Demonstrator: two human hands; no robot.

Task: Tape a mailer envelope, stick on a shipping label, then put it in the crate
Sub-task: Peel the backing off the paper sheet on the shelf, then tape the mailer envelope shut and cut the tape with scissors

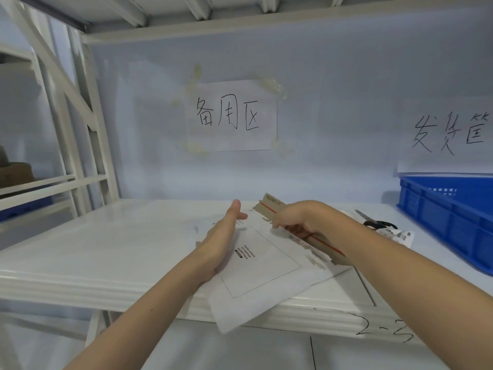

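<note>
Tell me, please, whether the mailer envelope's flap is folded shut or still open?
Open. The brown flap of the white mailer envelope stands raised, its red strip showing, gripped by the right hand.

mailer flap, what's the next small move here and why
Probably fold the brown flap down onto the white mailer envelope and press it shut. The right hand grips the raised flap while the left hand lies flat on the envelope, steadying it; no tape or label is on yet.

Bare shelf leftward; scissors and blue crate crowding the right.
</note>
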